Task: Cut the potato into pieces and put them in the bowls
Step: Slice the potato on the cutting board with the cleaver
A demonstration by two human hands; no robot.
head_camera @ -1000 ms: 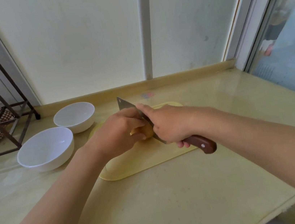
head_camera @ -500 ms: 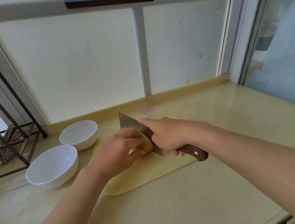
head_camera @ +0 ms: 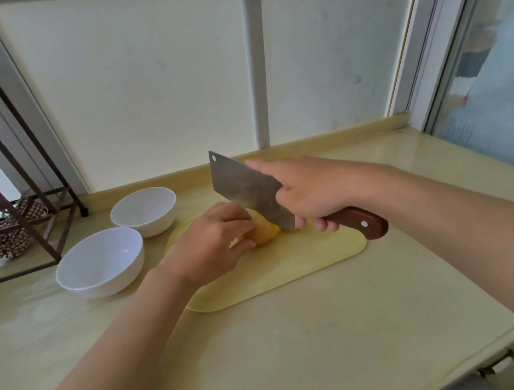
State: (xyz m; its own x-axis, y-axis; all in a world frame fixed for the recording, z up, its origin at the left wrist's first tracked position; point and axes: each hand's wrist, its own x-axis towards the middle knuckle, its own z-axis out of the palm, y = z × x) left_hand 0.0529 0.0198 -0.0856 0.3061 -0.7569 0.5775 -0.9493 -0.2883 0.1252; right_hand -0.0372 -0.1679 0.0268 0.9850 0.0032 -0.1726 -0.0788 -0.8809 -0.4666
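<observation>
My left hand curls over the potato and holds it down on the yellow cutting board, which lies toward the back edge of the bench. My right hand grips the cleaver by its wooden handle, with one finger straight along the top. The blade sits at the potato's right end. The near white bowl and far white bowl stand just left of the board. The potato is round, so I think it could roll. Then the blade might slip toward my left fingers, which are very close.

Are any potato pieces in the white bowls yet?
No, the near bowl and far bowl show bare white insides; the potato is on the cutting board.
</observation>
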